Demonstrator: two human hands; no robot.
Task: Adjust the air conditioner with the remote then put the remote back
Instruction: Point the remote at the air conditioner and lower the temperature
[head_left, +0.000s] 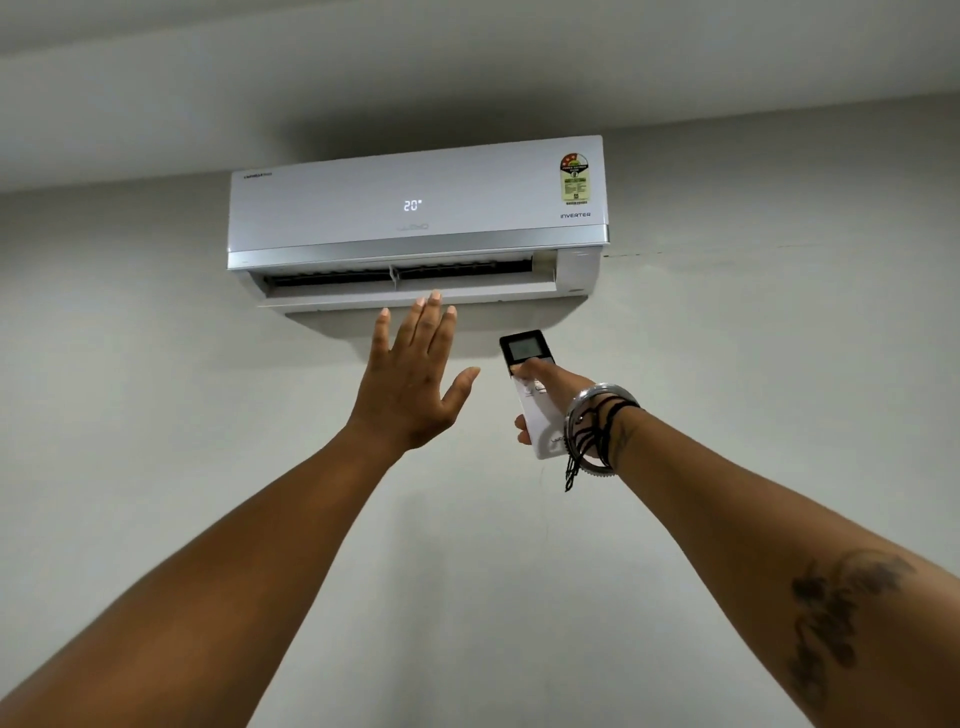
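Mounted high on a pale grey wall (156, 415), just under the ceiling: a white rectangular split air conditioner (415, 208), its front reading "20°", with "INVERTER" printed at the lower right and a colourful energy-rating sticker (574, 176) at the 1 o'clock corner. Louvre flap (410, 296) along the bottom tilted open, dark slot visible behind it.

Raised toward the vent, at 6 o'clock from the unit: the left hand (410, 384), palm away from the camera, fingers (431, 322) straight and slightly spread, thumb out to 3 o'clock, gripping nothing; fingertips overlapping the flap's edge in view, contact impossible to tell.

At 3 o'clock from that hand, well below the unit's right half: a slim white remote with a dark screen end (530, 387), pointed up toward 11 o'clock. Wrapped around its lower body: the right hand (553, 400), thumb pressing on the buttons just under the screen, other fingers curled behind. On the right wrist: silver metal bangles (597, 415) and black threads (584, 452). On the right forearm: a dark tattoo (831, 618).
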